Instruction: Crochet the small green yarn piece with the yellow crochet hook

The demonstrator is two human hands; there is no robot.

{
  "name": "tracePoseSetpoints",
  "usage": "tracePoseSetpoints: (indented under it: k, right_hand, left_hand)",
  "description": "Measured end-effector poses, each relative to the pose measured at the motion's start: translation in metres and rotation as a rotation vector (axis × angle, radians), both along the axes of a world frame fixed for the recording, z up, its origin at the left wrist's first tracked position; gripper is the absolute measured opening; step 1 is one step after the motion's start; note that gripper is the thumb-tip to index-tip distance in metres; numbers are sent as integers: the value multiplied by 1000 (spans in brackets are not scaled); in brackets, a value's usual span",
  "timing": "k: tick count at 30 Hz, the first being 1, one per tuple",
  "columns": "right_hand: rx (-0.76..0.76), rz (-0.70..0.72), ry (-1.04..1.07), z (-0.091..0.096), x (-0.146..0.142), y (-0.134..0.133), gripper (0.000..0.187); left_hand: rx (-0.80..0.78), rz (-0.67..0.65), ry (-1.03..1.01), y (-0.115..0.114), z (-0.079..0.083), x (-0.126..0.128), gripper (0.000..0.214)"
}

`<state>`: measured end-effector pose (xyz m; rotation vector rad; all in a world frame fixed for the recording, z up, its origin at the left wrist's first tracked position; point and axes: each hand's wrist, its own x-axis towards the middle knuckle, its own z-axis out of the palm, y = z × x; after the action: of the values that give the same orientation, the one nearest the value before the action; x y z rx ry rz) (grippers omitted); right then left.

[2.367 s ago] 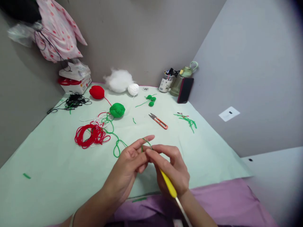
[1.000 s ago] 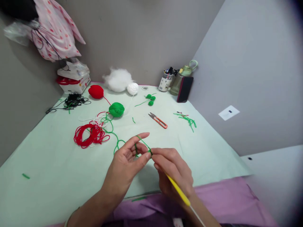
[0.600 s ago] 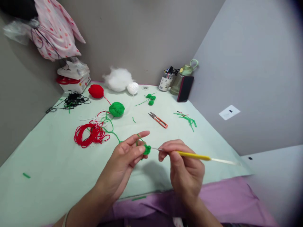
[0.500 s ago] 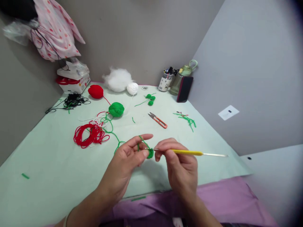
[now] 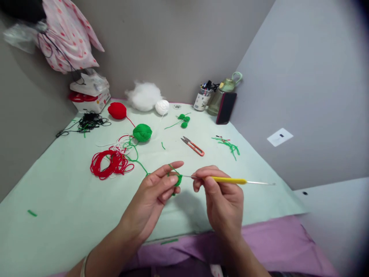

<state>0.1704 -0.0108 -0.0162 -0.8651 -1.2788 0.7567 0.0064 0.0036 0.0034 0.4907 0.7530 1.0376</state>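
Between thumb and fingers, my left hand [image 5: 157, 188] pinches a small green crochet piece [image 5: 179, 180]. Green yarn loops over its raised index finger and trails back toward a green yarn ball [image 5: 142, 132]. My right hand [image 5: 223, 196] is closed around the yellow handle of a crochet hook [image 5: 230, 180]. The hook's thin metal shaft reaches left to the green piece, where its tip is too small to make out. Beyond my hands lie orange thread snips [image 5: 192, 146] and several small green crocheted balls [image 5: 184, 121].
A red yarn bundle [image 5: 106, 164], a red ball [image 5: 117, 110], black yarn [image 5: 91, 121], white stuffing [image 5: 144, 96] and a white ball [image 5: 162, 107] lie left and back. A pen cup [image 5: 201, 100], bottle [image 5: 216, 102] and phone [image 5: 226, 108] stand back right. Green scraps [image 5: 229, 145] lie right.
The green piece has tilted and shifted slightly left and up in my left hand. My right hand has moved a little right, leaving more of the hook's shaft showing between the hands.
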Motion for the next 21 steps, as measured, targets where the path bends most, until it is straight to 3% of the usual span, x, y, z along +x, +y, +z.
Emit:
tracePoseSetpoints:
  k: [3, 13, 17, 21]
  right_hand:
    - [-34, 75, 45, -1, -1, 2, 19]
    - [75, 15, -59, -2, -8, -6, 24]
    - [90, -9, -98, -1, -8, -8, 25]
    - [48, 28, 1, -2, -7, -7, 21]
  left_hand:
    - [74, 27, 98, -2, -2, 0, 31]
    - [153, 99, 187, -4, -6, 3, 25]
    - [146, 98, 174, -6, -4, 2, 38]
    - [130, 105, 165, -8, -3, 1, 48]
